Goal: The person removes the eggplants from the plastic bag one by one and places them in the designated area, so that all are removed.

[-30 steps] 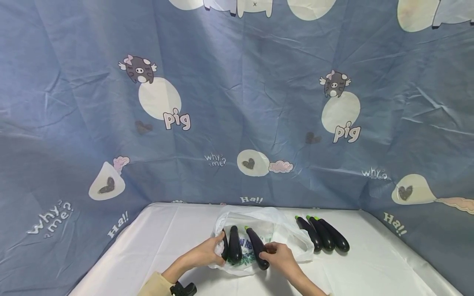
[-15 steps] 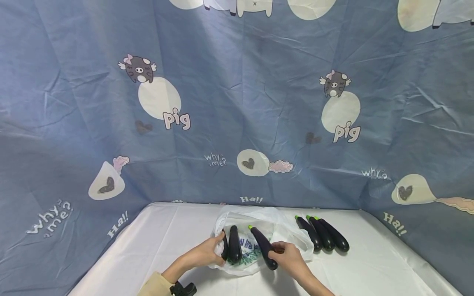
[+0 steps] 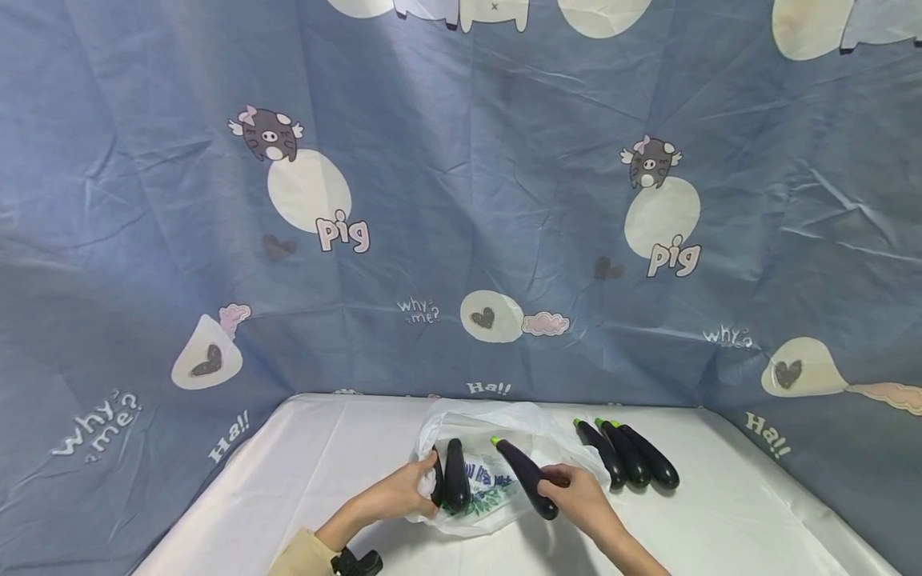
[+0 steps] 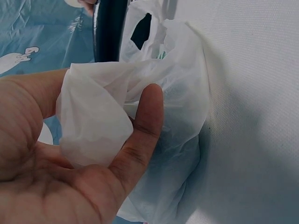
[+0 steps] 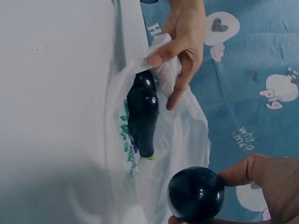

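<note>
A white plastic bag (image 3: 497,414) with blue and green print lies open on the white table. My left hand (image 3: 399,490) holds the bag's near-left edge, its thin plastic bunched between thumb and fingers (image 4: 148,109). Inside the bag lies one eggplant (image 3: 456,478), and beside it another eggplant (image 3: 437,480), partly covered by the left hand. My right hand (image 3: 579,498) grips a third eggplant (image 3: 520,472) near its thick end, over the bag's mouth; its green stem points away and left. In the right wrist view that eggplant's round dark end (image 5: 195,193) sits between thumb and fingers.
Three eggplants (image 3: 628,458) lie side by side on the table right of the bag, their green stems toward the back. A blue patterned cloth (image 3: 432,240) hangs behind and at the sides of the white table (image 3: 720,512).
My right hand has moved to the right with its eggplant, which is now tilted more. The left hand and the eggplants lying in the bag have stayed put.
</note>
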Demonstrator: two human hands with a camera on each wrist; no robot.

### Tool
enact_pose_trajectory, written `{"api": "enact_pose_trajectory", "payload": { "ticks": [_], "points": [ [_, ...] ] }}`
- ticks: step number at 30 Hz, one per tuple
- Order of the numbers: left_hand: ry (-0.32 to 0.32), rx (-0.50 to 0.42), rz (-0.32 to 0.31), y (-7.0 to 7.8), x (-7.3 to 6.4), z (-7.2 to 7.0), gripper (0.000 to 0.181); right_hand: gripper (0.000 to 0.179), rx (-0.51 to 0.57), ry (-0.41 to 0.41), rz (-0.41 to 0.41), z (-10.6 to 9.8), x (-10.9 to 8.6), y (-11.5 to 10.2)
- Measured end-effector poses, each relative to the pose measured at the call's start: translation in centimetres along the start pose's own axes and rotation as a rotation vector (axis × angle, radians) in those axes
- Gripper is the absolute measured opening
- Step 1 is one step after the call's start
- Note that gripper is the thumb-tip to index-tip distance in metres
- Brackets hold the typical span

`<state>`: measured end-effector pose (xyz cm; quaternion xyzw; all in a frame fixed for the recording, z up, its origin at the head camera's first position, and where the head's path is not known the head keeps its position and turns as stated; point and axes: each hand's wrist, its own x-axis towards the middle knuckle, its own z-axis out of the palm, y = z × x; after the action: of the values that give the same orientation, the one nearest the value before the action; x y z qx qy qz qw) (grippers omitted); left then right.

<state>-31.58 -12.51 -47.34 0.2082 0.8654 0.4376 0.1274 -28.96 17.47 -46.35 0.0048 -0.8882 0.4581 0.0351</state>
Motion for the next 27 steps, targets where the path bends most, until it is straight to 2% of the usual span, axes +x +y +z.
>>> {"api": "enact_pose_trajectory", "payload": {
  "ticks": [4, 13, 19, 27],
  "points": [
    [-0.001, -0.002, -0.01, 0.0, 0.0, 0.0, 0.096, 0.037, -0.002, -0.019, 0.02, -0.5, 0.2, 0.0],
    [-0.008, -0.013, -0.012, 0.0, -0.1, -0.1, 0.097, 0.036, 0.027, 0.004, 0.067, -2.1, 0.5, -0.2],
    [-0.008, -0.016, -0.011, 0.0, -0.1, 0.0, 0.097, 0.038, 0.056, 0.013, 0.076, -3.9, 0.9, 0.0],
    [-0.004, -0.006, -0.008, -0.1, 0.0, -0.1, 0.097, 0.045, 0.043, 0.023, 0.101, -6.8, 1.6, 0.3]
  ]
}}
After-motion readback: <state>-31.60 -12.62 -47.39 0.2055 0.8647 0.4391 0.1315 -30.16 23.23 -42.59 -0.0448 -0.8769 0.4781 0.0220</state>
